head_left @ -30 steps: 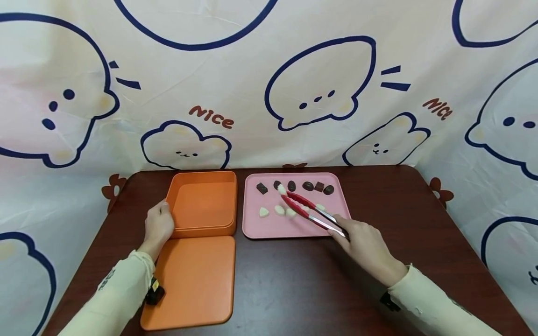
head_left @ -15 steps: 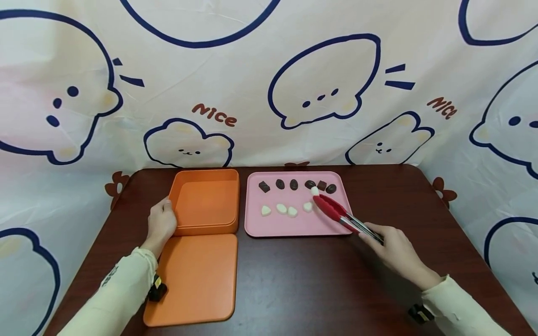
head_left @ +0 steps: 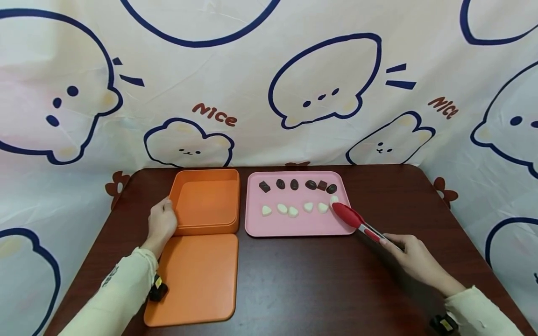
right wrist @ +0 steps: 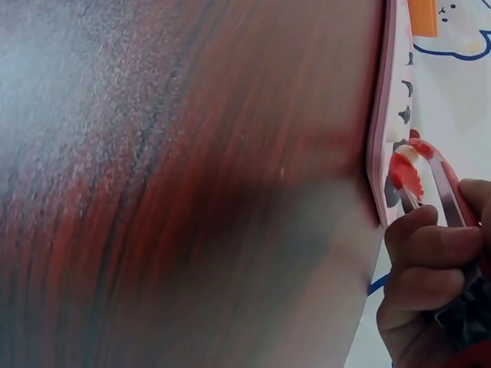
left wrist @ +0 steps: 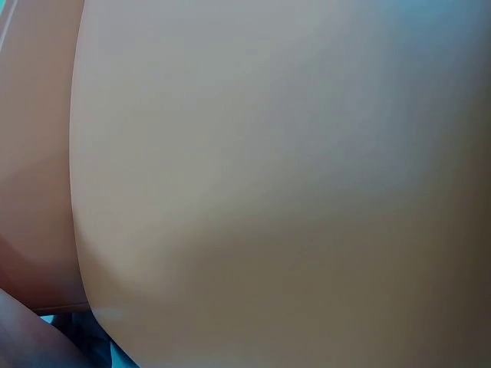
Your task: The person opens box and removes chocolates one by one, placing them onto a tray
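My right hand [head_left: 416, 259] grips a pair of tongs [head_left: 348, 215] with red tips and metal arms. The tips meet a small white piece [head_left: 334, 199] at the right end of the pink tray [head_left: 302, 227]. On that tray, several dark chocolates [head_left: 294, 185] form a back row, with several white pieces [head_left: 293, 212] in front. In the right wrist view, fingers [right wrist: 433, 245] curl around the tongs. My left hand [head_left: 161, 220] holds the left wall of a shallow orange box [head_left: 206, 198]; some of its fingers are hidden.
A flat orange lid [head_left: 195, 280] lies in front of the box, below my left forearm, and fills most of the left wrist view. Dark wooden table [head_left: 294, 284] surrounds everything. A patterned cloth [head_left: 252, 84] hangs behind the table's back edge.
My right hand has carried the tongs and the white piece rightward along the tray, from above the dark row's left part to the right end. The left hand keeps its hold on the box.
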Action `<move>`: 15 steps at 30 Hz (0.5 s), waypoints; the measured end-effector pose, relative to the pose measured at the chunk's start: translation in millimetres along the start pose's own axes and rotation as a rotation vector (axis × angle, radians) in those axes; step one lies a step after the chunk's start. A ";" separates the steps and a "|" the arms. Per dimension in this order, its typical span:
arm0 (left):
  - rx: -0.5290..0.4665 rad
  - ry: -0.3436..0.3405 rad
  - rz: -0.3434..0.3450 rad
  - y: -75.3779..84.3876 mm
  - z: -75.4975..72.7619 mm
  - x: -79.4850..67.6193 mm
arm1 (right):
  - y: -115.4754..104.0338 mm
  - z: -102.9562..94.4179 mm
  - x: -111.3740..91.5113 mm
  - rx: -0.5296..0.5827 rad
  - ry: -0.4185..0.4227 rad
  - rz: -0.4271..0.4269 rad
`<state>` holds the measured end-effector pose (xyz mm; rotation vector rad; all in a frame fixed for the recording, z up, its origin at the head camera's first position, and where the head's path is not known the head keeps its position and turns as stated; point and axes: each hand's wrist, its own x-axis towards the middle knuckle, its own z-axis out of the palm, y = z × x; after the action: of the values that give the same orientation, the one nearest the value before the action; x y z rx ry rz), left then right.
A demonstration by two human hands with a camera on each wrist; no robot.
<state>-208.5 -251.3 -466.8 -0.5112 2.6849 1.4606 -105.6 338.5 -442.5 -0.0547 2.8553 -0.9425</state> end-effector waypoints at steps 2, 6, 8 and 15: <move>0.002 0.000 -0.003 0.1 -0.7 0.0 | 0.7 -1.3 -0.1 -0.003 -0.011 -0.003; 0.001 0.000 -0.005 -0.1 -1.5 0.0 | 0.1 -2.6 0.9 -0.001 -0.039 -0.006; 0.000 -0.004 -0.003 -0.4 -1.2 0.3 | -0.5 -3.1 1.4 -0.002 -0.052 -0.007; 0.011 -0.004 0.002 0.4 -0.1 1.3 | -9.1 -8.7 0.7 -0.064 -0.070 0.029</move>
<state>-209.8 -251.6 -466.6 -0.5044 2.6893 1.4446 -107.6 336.3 -430.3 -0.0511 2.8131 -0.8274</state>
